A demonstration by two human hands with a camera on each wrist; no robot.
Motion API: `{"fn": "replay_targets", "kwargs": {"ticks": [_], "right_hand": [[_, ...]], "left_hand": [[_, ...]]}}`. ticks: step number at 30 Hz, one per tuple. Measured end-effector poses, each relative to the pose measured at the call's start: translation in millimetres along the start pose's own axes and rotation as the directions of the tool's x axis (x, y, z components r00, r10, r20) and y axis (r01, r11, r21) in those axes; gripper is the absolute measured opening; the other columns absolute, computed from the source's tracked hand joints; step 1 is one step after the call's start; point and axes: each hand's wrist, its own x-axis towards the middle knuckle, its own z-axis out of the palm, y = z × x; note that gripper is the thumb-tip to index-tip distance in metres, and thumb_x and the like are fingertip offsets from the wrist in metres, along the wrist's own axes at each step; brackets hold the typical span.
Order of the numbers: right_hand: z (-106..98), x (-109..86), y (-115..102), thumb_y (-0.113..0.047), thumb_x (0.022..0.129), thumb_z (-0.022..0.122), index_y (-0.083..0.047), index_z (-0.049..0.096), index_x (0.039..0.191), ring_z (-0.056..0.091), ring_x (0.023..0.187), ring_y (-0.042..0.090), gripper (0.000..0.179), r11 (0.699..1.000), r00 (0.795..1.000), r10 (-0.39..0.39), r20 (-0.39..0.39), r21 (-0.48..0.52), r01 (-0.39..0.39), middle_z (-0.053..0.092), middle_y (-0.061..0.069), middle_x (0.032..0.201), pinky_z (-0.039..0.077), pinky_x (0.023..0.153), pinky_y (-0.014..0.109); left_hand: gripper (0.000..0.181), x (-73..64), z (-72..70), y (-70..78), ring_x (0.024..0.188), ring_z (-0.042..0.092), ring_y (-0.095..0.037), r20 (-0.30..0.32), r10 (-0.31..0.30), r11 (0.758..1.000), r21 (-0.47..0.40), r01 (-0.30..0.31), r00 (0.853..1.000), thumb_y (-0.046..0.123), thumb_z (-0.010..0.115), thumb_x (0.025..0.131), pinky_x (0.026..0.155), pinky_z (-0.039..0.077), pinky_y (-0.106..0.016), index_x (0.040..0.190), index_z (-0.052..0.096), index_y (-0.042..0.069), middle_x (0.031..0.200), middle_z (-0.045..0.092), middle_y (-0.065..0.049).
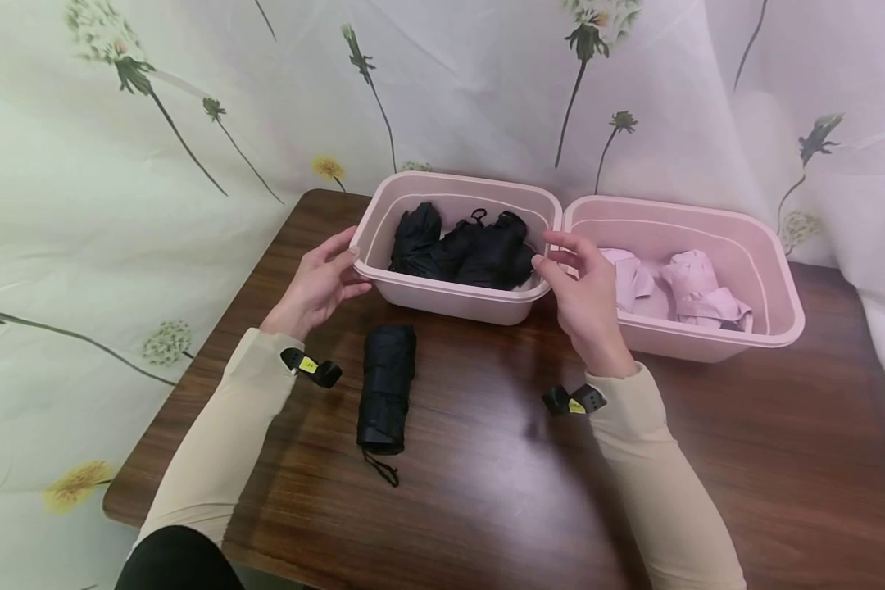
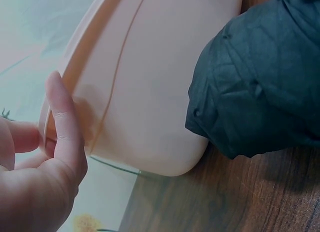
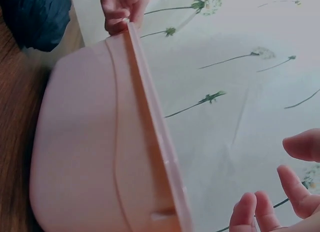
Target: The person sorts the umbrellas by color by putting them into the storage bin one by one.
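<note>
In the head view a pink plastic bin [image 1: 450, 299] stands at the back of the table, holding several black fabric bundles [image 1: 479, 250], one with a loop. My left hand [image 1: 315, 283] pinches its left rim, thumb on one side and fingers on the other, as the left wrist view also shows. At its right end is my right hand [image 1: 586, 291], thumb and fingers parted beside the rim. The right wrist view shows these fingers [image 3: 267, 212] spread, holding nothing. A black folded umbrella [image 1: 387, 389] with a cord loop lies on the table in front of the bin.
A second pink bin [image 1: 715, 348] stands close against the first on the right, with light pink fabric bundles [image 1: 693, 283] inside. Behind the wooden table [image 1: 479, 459] hangs a white cloth [image 1: 472, 98] printed with dandelions. The table's left edge runs beside my left forearm.
</note>
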Motion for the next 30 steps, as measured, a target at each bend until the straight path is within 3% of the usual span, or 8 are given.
{"fn": "replay_targets", "kwargs": {"ticks": [6,9,13,19,22,24,30], "right_hand": [[4.9,-12.3,-10.3,0.002,0.086,0.064,0.000,0.062,0.115,0.058,0.099,0.014,0.029,0.996,0.996,-0.083,0.042,0.030,0.082,0.060,0.003,0.115,0.050,0.079,0.019],[10.2,-21.1,-14.5,0.004,0.086,0.065,0.003,0.061,0.113,0.059,0.094,0.013,0.028,0.991,0.987,-0.130,0.099,0.028,0.128,0.061,0.007,0.112,0.050,0.077,0.018],[19.8,-32.1,-14.0,0.002,0.087,0.065,0.004,0.061,0.113,0.058,0.091,0.011,0.027,0.985,0.963,-0.157,0.217,-0.036,0.169,0.062,0.014,0.109,0.051,0.075,0.018],[42.7,-46.3,1.2,-0.007,0.087,0.068,0.000,0.061,0.115,0.059,0.095,0.019,0.030,0.965,0.921,-0.133,0.365,-0.165,0.204,0.063,0.017,0.108,0.053,0.077,0.029],[56.5,-54.5,14.3,-0.011,0.087,0.069,-0.002,0.059,0.117,0.059,0.096,0.024,0.033,0.938,0.899,-0.131,0.417,-0.241,0.249,0.062,0.014,0.110,0.053,0.075,0.031],[65.6,-60.8,24.3,-0.013,0.087,0.069,-0.004,0.059,0.119,0.059,0.094,0.024,0.036,0.905,0.880,-0.146,0.452,-0.299,0.304,0.061,0.012,0.111,0.052,0.074,0.030],[89.9,-80.3,47.6,-0.024,0.088,0.068,-0.010,0.057,0.127,0.050,0.105,0.023,0.042,0.817,0.802,-0.117,0.586,-0.402,0.413,0.053,0.007,0.126,0.046,0.089,0.035]], "left_hand": [[0.049,1.2,0.2,-0.6,0.081,0.064,-0.013,0.000,0.005,1.000,0.000,-0.005,1.000,0.016,0.047,0.102,0.068,0.060,-0.024,0.149,0.036,0.023,0.144,0.036,-0.015],[0.049,1.2,0.3,-0.7,0.080,0.064,-0.012,0.002,0.006,1.000,-0.003,-0.006,1.000,0.016,0.046,0.102,0.068,0.060,-0.024,0.150,0.035,0.023,0.143,0.036,-0.015],[0.049,1.0,0.0,-0.6,0.080,0.064,-0.012,0.004,0.006,1.000,-0.005,-0.006,1.000,0.016,0.046,0.102,0.068,0.060,-0.024,0.150,0.035,0.023,0.144,0.036,-0.015],[0.050,1.5,-0.4,-0.3,0.081,0.064,-0.013,0.007,0.013,1.000,-0.015,-0.013,1.000,0.017,0.046,0.102,0.068,0.060,-0.024,0.150,0.035,0.023,0.145,0.034,-0.016],[0.050,1.3,-0.2,-0.3,0.082,0.064,-0.013,0.004,0.014,1.000,-0.014,-0.014,1.000,0.017,0.046,0.102,0.068,0.060,-0.024,0.150,0.035,0.023,0.146,0.034,-0.016],[0.050,1.2,-0.5,-0.4,0.082,0.064,-0.013,0.000,0.011,1.000,-0.015,-0.011,1.000,0.017,0.046,0.102,0.068,0.060,-0.024,0.150,0.035,0.023,0.146,0.034,-0.015],[0.050,0.7,-1.1,-0.5,0.084,0.064,-0.013,0.005,0.005,1.000,-0.014,-0.005,1.000,0.018,0.047,0.102,0.069,0.060,-0.024,0.150,0.034,0.024,0.146,0.034,-0.015]]}}
